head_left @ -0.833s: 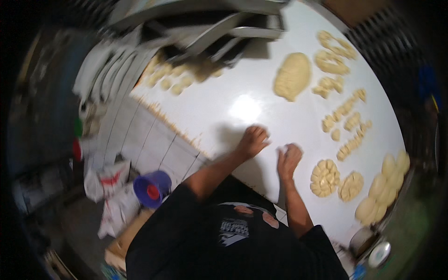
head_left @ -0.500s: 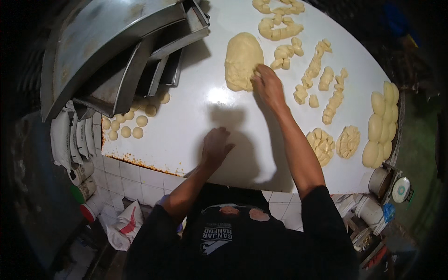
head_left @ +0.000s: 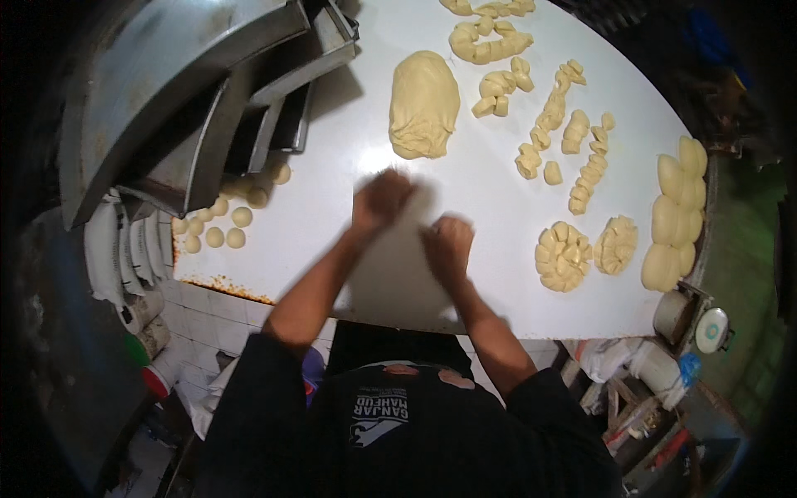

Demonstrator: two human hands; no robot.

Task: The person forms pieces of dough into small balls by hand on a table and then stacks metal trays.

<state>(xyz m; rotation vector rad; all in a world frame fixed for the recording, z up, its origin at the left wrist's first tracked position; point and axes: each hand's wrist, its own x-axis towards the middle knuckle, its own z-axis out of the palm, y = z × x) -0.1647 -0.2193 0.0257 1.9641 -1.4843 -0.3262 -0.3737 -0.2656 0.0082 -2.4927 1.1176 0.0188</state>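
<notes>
A large oval lump of pale dough [head_left: 424,104] lies beyond my hands, its near end wrinkled and torn-looking. Just short of that end is my left hand [head_left: 383,199], smeared by motion so its fingers cannot be read. My right hand [head_left: 447,249] is closer to me and a little to the right, low over the white table [head_left: 498,282]. Its fingers are curled closed; whatever they may hold is hidden. Neither hand touches the big lump. To the right lie cut dough strips [head_left: 588,174], a short dough roll [head_left: 574,133] and two round clusters of dough pieces [head_left: 564,257].
Stacked metal trays [head_left: 195,133] rise at the left, with small dough balls [head_left: 214,237] beside and under them. Joined oval dough pieces [head_left: 669,220] line the right edge. More cut dough [head_left: 490,43] lies at the far side. A pot [head_left: 671,314] stands past the right corner.
My right hand has left the right side of the large lump and come back toward me. My left hand has moved slightly forward. The view has shifted a little.
</notes>
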